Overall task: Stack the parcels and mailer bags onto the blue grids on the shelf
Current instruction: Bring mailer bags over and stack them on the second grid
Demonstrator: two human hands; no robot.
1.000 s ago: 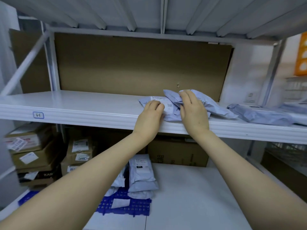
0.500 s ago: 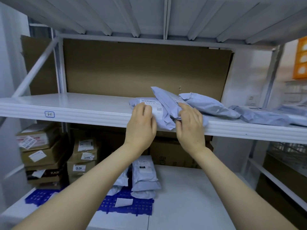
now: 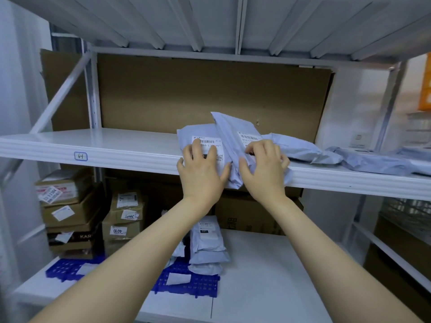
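Head view, single frame.

- The left hand [image 3: 201, 174] is laid flat, fingers spread and straight, on a grey-blue plastic mailer bag with a white barcode label [image 3: 186, 137]. Nothing is clasped by it. Whether the thumb is hooked under the bag's edge cannot be told.
- This bag lies at the front edge of the white metal upper shelf board [image 3: 116, 153] and overhangs that edge slightly.
- The right hand [image 3: 263, 170] is curled round a second grey-blue labelled mailer bag [image 3: 233, 129], which is gripped between thumb and fingers. This bag is tilted up, leaning against the first one.
- A third crumpled grey-blue mailer bag [image 3: 300, 149] is seen just beside the right hand. Further grey-blue bags [image 3: 373, 160] lie along the same board toward its right end.
- On the lower shelf board [image 3: 268, 276], a blue plastic grid [image 3: 196, 285] is placed near the front edge; a stack of grey-blue mailer bags [image 3: 207, 250] rests on it.
- Brown cardboard parcels [image 3: 70, 213] are piled at the lower board's left rear corner.
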